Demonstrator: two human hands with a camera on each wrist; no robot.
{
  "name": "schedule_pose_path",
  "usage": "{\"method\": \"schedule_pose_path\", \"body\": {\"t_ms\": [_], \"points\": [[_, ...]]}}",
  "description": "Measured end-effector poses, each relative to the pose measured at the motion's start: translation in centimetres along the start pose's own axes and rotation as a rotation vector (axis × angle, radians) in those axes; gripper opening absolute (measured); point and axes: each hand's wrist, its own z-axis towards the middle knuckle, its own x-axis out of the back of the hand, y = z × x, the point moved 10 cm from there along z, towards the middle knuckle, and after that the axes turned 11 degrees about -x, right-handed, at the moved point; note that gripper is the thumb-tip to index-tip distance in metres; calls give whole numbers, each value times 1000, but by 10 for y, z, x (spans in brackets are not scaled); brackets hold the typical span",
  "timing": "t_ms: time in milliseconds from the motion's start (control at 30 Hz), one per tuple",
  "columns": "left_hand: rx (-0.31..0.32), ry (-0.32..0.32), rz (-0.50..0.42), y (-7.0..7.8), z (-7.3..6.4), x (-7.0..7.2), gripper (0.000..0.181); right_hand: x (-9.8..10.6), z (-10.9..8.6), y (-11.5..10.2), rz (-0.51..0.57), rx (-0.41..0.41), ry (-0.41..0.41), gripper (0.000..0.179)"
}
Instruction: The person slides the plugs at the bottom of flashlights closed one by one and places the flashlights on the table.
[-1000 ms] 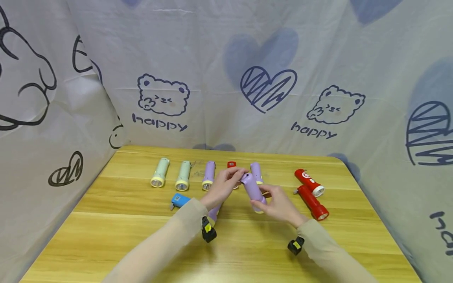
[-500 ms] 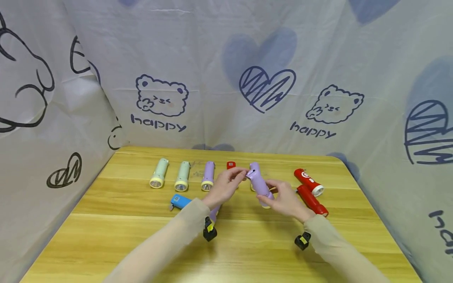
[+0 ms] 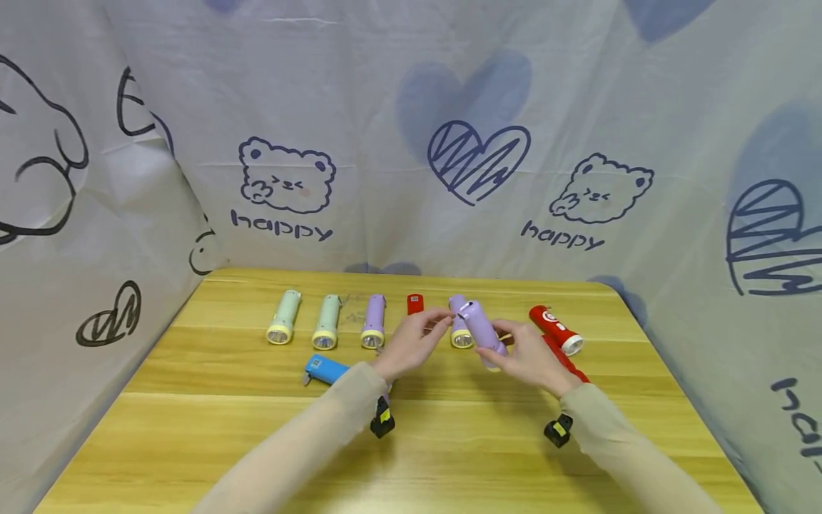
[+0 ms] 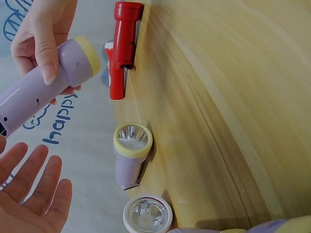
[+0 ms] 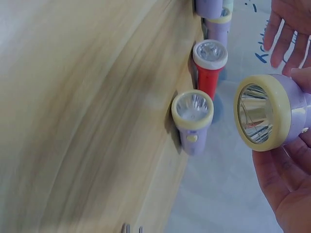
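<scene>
My right hand (image 3: 529, 359) grips a purple flashlight (image 3: 481, 327) near its pale yellow head, raised above the table and tilted with its tail up and to the left. In the right wrist view the lens of the held flashlight (image 5: 256, 116) faces the camera, unlit. Close to the tail end is my left hand (image 3: 413, 344); its fingers (image 4: 54, 199) are spread and hold nothing. Just behind the held one, another purple flashlight (image 3: 461, 335) lies on the table. A red flashlight (image 3: 415, 303) is partly hidden by the left hand.
Two pale green flashlights (image 3: 285, 316) and a purple one lie in the back row at left. A blue flashlight (image 3: 326, 368) lies by the left sleeve. Two red flashlights (image 3: 556, 330) rest together at right. Behind the wooden table (image 3: 449, 457) hangs a printed cloth (image 3: 385, 143).
The right hand has moved the purple flashlight a little up and to the right. The left hand's fingertips, earlier at its tail, now stand slightly off it.
</scene>
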Motion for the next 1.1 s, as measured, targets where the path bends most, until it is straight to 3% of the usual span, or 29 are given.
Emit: {"method": "schedule_pose_path", "body": {"t_ms": [233,367,1100], "points": [[-24,-22,90,1,1,-4,36,10,3,8,-7,-43,10,46],[-6,-39,129,-1,1,-7,37,13,6,15,-24,-58,21,45],[-2,-77,255,0,4,-18,35,33,20,37,-76,-85,67,46]]}}
